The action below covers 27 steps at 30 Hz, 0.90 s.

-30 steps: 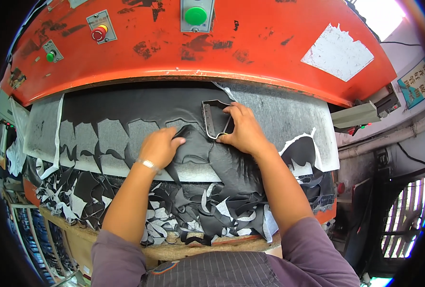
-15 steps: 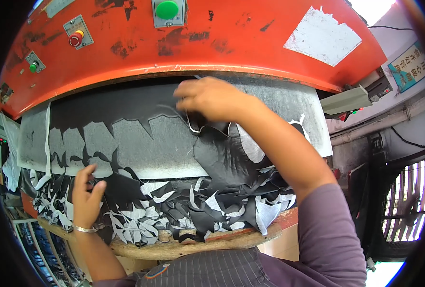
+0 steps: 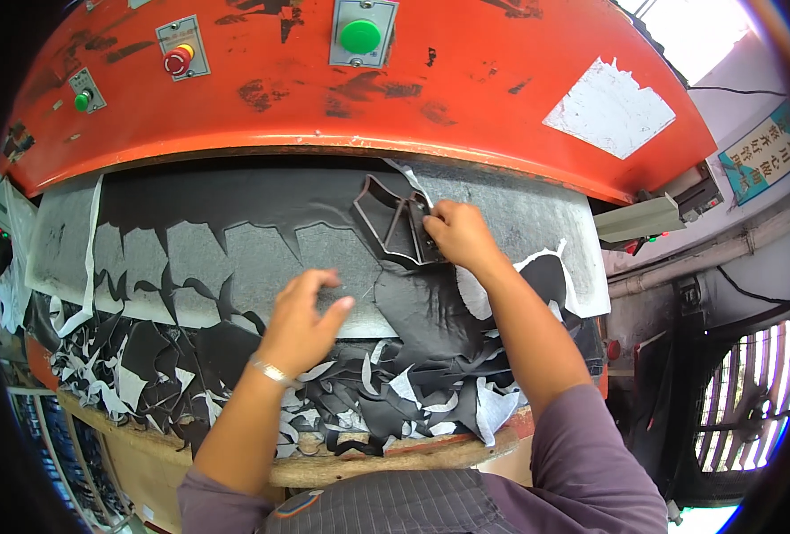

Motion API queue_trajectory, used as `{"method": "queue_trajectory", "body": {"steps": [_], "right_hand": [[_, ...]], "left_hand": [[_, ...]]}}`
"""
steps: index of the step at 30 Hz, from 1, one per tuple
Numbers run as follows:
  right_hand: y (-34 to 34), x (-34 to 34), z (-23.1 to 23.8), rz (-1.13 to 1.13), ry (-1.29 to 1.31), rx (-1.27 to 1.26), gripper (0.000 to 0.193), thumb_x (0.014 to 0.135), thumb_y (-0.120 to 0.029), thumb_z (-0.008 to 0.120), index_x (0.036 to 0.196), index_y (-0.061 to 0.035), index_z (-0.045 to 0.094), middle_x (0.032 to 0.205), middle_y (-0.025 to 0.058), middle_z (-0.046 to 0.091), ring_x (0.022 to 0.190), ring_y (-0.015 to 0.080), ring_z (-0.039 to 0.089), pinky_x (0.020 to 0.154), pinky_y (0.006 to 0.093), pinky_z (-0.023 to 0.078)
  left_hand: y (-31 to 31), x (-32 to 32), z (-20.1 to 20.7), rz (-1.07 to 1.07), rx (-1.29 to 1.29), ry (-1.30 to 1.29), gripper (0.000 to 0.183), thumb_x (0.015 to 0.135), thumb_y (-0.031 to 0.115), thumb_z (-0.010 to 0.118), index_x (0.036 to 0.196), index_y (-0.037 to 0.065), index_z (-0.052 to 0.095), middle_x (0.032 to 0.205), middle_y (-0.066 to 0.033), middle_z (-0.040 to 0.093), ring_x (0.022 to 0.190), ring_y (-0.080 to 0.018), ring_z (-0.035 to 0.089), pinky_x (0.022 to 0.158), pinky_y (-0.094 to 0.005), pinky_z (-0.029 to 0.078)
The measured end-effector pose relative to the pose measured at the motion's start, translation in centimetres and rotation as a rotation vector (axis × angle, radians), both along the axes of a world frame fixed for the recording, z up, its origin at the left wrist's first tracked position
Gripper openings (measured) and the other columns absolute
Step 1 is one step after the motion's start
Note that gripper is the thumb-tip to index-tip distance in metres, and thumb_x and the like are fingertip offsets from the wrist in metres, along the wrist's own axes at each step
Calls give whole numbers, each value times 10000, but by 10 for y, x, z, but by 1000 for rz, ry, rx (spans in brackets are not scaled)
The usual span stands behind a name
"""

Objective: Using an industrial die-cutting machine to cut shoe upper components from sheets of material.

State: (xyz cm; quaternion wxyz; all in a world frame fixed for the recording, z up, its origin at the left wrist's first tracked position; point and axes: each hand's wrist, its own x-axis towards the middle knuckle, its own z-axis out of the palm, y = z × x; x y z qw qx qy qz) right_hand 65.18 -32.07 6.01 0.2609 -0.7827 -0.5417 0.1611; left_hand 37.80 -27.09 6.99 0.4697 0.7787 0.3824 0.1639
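Note:
A dark metal cutting die point(image 3: 386, 233), an outline of upright walls, stands on the sheet of black leather point(image 3: 235, 198). My right hand point(image 3: 463, 235) grips the die's right side with bent fingers. The leather lies across a pale grey cutting board point(image 3: 333, 294), its front edge cut into pointed, curved outlines. Over the board's front, left of the die, my left hand point(image 3: 304, 320) hovers with fingers apart and nothing in it. A creased flap of black leather point(image 3: 426, 307) hangs over the board's front edge below the die.
Behind the board rises an orange press point(image 3: 261, 107) with a big green button point(image 3: 359, 36) and a red stop button point(image 3: 178, 60). Black and white offcuts point(image 3: 350, 392) pile up along the front, above a wooden rail point(image 3: 395, 459). A metal bracket point(image 3: 640, 219) juts out at the right.
My left hand has moved right, from the scraps toward the middle of the board. My right hand has shifted right and now grips the die's side, leaving the die in plain view.

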Motion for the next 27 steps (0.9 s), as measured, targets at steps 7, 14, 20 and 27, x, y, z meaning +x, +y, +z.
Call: {"method": "queue_trajectory", "body": {"steps": [7, 14, 20, 27], "right_hand": [[-20, -5, -9, -242, 36, -15, 344, 811, -276, 652, 928, 48, 658, 818, 246, 669, 780, 409, 657, 731, 432, 518], [-59, 2, -24, 108, 66, 60, 1021, 701, -439, 790, 1479, -52, 255, 1396, 181, 465, 1322, 344, 366, 1081, 439, 242], [-55, 13, -27, 144, -103, 5, 881, 722, -394, 776, 1447, -104, 369, 1393, 206, 435, 1307, 354, 367, 1085, 428, 197], [-56, 12, -30, 154, -69, -20, 852, 739, -386, 764, 1464, -200, 356, 1409, 242, 395, 1261, 415, 342, 1085, 466, 197]], "left_hand": [[-6, 54, -52, -68, 313, -78, 290, 819, 116, 584, 1075, 58, 459, 1303, -189, 557, 1339, -338, 383, 1096, -500, 184], [-6, 64, -54, -32, 345, -27, 294, 813, 39, 536, 1086, 73, 434, 1391, -229, 477, 1398, -307, 321, 1115, -475, 120], [-1, 69, -57, -51, 318, -33, 270, 788, 50, 522, 1051, 65, 464, 1355, -208, 513, 1398, -321, 309, 1119, -479, 155], [3, 62, -61, -67, 252, -99, 257, 779, 47, 521, 1032, 73, 477, 1331, -190, 541, 1394, -321, 322, 1126, -478, 161]]}}
